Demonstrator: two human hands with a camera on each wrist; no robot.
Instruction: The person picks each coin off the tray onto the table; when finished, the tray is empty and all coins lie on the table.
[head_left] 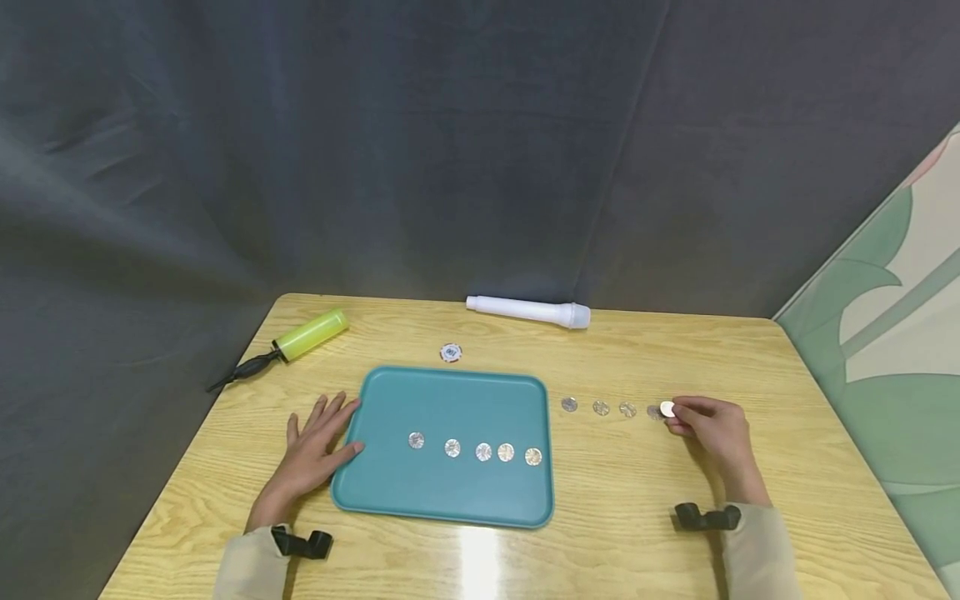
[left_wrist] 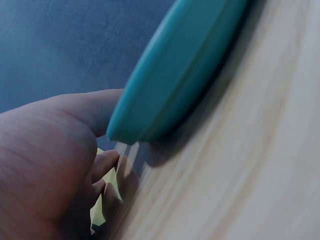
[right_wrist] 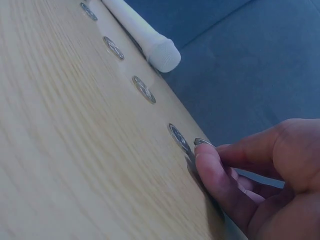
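My right hand (head_left: pixel 712 429) pinches a silver coin (head_left: pixel 667 409) between thumb and fingers, at the right end of a row of coins on the wooden table. Just left of it a flat coin (right_wrist: pixel 178 137) lies on the wood, partly overlapped by the held one in the head view. Further left in that row are more coins, among them one (head_left: pixel 627 409) and another (head_left: pixel 569 404). On the left, my left hand (head_left: pixel 311 454) rests with spread fingers at the teal tray (head_left: pixel 442 500), its thumb on the rim. Several coins (head_left: pixel 452 448) lie in a line inside the tray.
A white microphone (head_left: pixel 525 309) lies along the table's back edge. Behind the tray is a poker chip (head_left: pixel 451 352). A yellow-green hand pump (head_left: pixel 309 335) with a black end lies at the back left. Dark cloth (head_left: pixel 450 150) hangs behind the table.
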